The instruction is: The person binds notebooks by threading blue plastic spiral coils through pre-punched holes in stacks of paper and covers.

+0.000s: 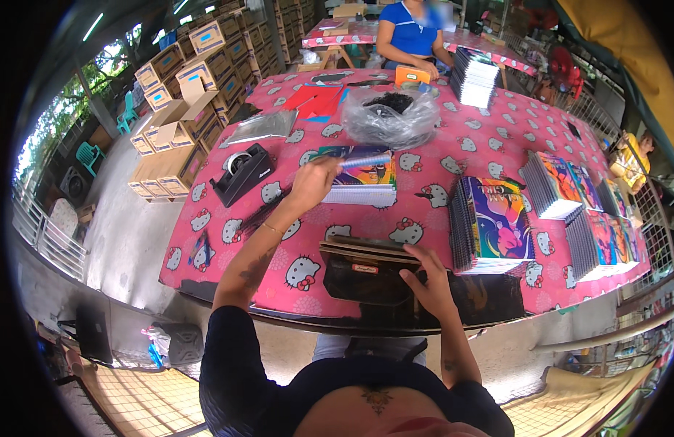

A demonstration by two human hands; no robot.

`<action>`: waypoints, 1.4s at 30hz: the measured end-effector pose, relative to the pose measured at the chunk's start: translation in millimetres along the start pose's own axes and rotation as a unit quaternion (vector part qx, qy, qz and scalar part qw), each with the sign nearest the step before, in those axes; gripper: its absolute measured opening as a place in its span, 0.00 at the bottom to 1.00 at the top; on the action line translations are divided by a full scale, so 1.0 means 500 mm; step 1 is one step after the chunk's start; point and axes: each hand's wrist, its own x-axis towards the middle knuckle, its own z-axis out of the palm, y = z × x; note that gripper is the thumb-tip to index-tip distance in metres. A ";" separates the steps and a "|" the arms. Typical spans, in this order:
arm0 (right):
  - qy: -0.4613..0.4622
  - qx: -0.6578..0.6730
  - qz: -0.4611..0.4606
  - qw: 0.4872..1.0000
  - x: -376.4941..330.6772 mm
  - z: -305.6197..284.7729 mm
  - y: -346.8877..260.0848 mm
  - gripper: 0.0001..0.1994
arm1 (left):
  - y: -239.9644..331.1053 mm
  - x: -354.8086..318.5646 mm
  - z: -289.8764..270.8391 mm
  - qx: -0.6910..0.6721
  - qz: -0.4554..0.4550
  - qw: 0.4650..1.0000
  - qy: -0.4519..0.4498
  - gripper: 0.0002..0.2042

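- Black binding machine (366,273) sits at the table's (206,240) near edge; the right hand (428,280) rests open on its right side.
- Farther in, the left hand (313,182) pinches a spiral notebook (362,175) mid-table.
- Beyond, a clear plastic bag (389,116) lies toward the far edge.

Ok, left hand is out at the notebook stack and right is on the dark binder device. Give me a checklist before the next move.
1. Left hand has a grip on the spiral edge of the top notebook: ok, fingers closed on it.
2. Right hand steadies the binder device: ok, it rests on its right end.
3. Device sits fully on the table: ok, at the near edge.
4. Device slot clear: cannot tell, too dark.
5. Path from the stack to the device is free: ok, only bare tablecloth between.
6. Tape dispenser clear of the left arm: ok, apart to its left.
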 end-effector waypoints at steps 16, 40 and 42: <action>0.125 0.249 0.095 0.956 -0.025 0.013 0.074 0.14 | 0.354 -0.026 -0.157 -0.029 0.250 0.967 -0.028 0.17; 0.167 0.256 0.051 0.951 -0.031 0.098 0.040 0.32 | 0.251 -0.290 -0.020 -0.142 -0.103 0.966 0.188 0.27; 0.167 0.235 0.068 0.955 -0.023 0.107 0.042 0.31 | 0.254 -0.322 0.029 -0.401 -0.210 0.868 0.204 0.25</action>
